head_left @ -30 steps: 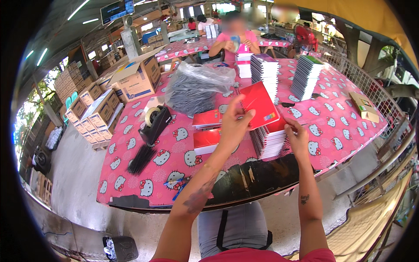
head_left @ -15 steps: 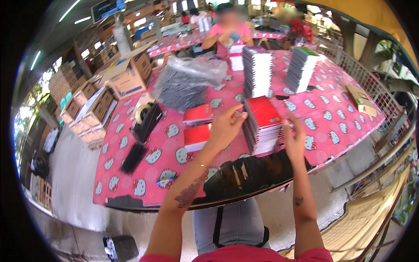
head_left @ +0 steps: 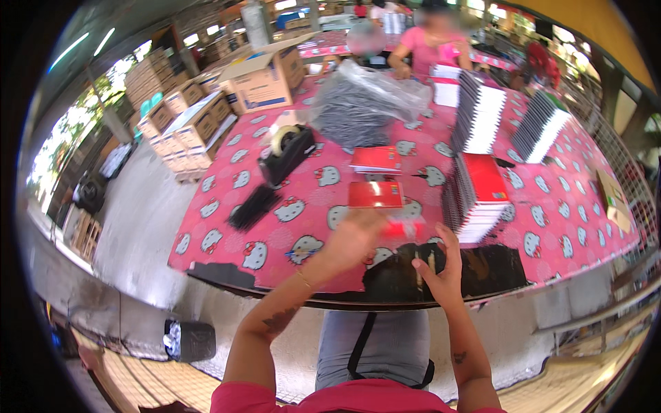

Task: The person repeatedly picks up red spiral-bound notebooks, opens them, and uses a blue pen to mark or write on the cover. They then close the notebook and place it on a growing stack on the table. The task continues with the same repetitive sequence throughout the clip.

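My left hand is smeared by motion near the table's front edge. A blurred red notebook sticks out to the right from its fingers. My right hand is held to the right of that notebook, thumb and fingers apart, with nothing in it. Beyond the right hand stands a tall stack of red spiral notebooks, its dark coils on the left side. Two low piles lie past my left hand: a nearer red pile and a farther red pile.
A black tape dispenser and a bundle of black coils lie at left. Behind are a plastic bag of dark coils, an open carton, and tall notebook stacks. A co-worker is across the table.
Both hands have come away from the tall red stack toward the table's front edge. A red notebook now shows at my left hand. The whole view has shifted, moving things rightward.
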Available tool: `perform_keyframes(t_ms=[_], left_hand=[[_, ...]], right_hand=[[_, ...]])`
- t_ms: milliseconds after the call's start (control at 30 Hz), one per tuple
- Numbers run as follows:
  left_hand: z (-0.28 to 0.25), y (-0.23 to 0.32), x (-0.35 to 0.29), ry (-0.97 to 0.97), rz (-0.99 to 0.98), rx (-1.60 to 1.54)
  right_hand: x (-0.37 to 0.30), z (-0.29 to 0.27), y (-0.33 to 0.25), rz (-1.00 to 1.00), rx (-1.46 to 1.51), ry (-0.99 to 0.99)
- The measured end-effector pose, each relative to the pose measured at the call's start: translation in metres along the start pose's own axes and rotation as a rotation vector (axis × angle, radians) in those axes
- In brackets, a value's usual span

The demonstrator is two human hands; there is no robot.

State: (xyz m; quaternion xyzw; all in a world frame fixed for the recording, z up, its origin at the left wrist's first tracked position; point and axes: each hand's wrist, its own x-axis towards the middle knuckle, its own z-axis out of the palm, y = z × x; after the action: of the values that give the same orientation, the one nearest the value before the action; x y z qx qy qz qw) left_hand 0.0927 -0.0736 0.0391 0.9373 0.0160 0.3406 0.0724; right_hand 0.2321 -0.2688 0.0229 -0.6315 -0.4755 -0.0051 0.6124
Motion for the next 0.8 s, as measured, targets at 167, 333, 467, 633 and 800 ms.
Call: perform_keyframes(t_ms=[167, 333, 467, 633, 800], left_hand=[[0.001, 0.031, -0.015, 0.123, 0.007, -0.062], [-0.048, -0.150, -0.116, 0.166, -0.674, 0.552], [-0.041, -0.169, -0.137, 0.009, -0.562, 0.693], [-0.037, -0.157, -0.142, 0.035, -0.592, 0.526], [-0.055, -0.119, -0.130, -0.013, -0.672, 0.499]], right_hand=[[-0.042, 0.014, 0.068, 0.234, 0.178, -0.136], [-0.039, 0.019, 0.037, 0.344, 0.363, -0.141], [-0.038, 0.023, 0.046, 0.410, 0.398, -0.221], [-0.032, 0.029, 0.045, 0.354, 0.455, -0.211], [-0.036, 0.022, 0.049, 0.414, 0.379, -0.259]])
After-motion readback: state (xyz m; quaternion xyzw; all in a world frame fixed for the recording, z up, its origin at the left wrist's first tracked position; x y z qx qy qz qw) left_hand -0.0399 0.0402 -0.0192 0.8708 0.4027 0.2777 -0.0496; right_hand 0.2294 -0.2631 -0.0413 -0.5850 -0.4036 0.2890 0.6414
